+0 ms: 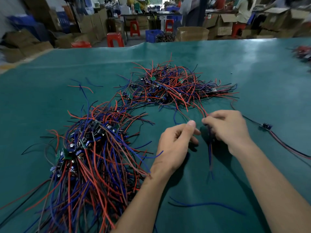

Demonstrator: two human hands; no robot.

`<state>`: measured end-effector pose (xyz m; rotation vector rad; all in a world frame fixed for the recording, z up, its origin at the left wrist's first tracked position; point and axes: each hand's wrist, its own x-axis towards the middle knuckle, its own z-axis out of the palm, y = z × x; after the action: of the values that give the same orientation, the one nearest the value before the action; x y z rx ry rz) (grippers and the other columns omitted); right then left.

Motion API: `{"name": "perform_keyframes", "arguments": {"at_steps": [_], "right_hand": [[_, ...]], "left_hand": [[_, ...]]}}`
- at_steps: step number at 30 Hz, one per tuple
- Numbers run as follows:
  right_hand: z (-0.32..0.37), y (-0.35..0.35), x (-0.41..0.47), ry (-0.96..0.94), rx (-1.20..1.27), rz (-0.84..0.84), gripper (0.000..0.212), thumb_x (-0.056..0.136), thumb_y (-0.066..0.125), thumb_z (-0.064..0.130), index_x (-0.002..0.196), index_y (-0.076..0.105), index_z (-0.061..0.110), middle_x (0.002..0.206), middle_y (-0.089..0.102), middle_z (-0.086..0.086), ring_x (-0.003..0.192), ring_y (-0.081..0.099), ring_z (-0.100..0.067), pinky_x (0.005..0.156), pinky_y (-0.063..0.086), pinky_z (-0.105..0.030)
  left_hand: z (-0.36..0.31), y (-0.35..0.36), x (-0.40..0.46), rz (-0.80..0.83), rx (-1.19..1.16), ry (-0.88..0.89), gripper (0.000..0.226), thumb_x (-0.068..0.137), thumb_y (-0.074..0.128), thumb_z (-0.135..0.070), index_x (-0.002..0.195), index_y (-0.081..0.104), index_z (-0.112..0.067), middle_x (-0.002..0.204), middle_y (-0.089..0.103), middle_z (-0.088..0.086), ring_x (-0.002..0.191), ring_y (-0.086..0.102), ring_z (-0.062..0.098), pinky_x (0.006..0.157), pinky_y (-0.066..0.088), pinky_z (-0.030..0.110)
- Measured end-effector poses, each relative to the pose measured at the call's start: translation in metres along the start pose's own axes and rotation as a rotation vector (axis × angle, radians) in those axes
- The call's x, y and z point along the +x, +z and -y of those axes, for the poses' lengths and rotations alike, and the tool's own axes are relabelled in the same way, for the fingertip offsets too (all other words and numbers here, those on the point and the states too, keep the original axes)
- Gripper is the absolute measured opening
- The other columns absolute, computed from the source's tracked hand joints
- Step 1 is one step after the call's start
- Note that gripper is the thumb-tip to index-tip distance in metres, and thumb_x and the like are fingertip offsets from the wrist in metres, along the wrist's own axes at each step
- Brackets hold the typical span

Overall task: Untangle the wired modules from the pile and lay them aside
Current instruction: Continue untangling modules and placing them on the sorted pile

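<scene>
Red and blue leads ran from the far pile (pixel 175 88) into both hands, left hand (pixel 176 145) and right hand (pixel 225 128) each pinching wire, probably to tease one module free.

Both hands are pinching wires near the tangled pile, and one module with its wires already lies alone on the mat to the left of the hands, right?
Not quite. The head view shows the lone module to the right of the hands, not the left. The rest holds: the left hand and right hand pinch wires just in front of the tangled pile on the green mat.
</scene>
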<state>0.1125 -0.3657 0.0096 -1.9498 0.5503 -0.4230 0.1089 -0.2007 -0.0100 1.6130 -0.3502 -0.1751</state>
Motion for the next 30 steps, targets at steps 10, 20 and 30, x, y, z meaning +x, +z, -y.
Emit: {"name": "perform_keyframes", "arguments": {"at_steps": [10, 20, 30], "right_hand": [[0.019, -0.015, -0.02, 0.163, 0.744, 0.596, 0.039, 0.07, 0.07, 0.003, 0.108, 0.068, 0.004, 0.083, 0.07, -0.006, 0.066, 0.068, -0.015, 0.059, 0.057, -0.022], [0.015, -0.003, -0.021, 0.093, 0.669, 0.513, 0.025, 0.065, 0.075, 0.005, 0.09, 0.073, 0.009, 0.082, 0.072, -0.006, 0.066, 0.065, -0.014, 0.055, 0.051, -0.02], [0.015, 0.001, -0.02, 0.067, 0.761, 0.449, 0.018, 0.074, 0.073, 0.013, 0.089, 0.071, 0.002, 0.088, 0.075, -0.007, 0.06, 0.062, -0.012, 0.052, 0.051, -0.02]], "left_hand": [[0.0, 0.001, 0.001, -0.067, -0.019, 0.055, 0.033, 0.091, 0.056, -0.044, 0.089, 0.071, -0.015, 0.078, 0.076, 0.002, 0.068, 0.065, 0.014, 0.075, 0.054, 0.037], [0.004, 0.0, 0.004, -0.071, -0.014, 0.048, 0.014, 0.094, 0.065, -0.007, 0.094, 0.073, -0.018, 0.071, 0.072, 0.001, 0.066, 0.063, 0.008, 0.07, 0.052, 0.022], [0.002, 0.001, 0.005, -0.147, 0.058, 0.035, 0.022, 0.089, 0.06, -0.011, 0.078, 0.075, -0.023, 0.067, 0.07, -0.009, 0.062, 0.053, 0.001, 0.062, 0.042, 0.019]]}}
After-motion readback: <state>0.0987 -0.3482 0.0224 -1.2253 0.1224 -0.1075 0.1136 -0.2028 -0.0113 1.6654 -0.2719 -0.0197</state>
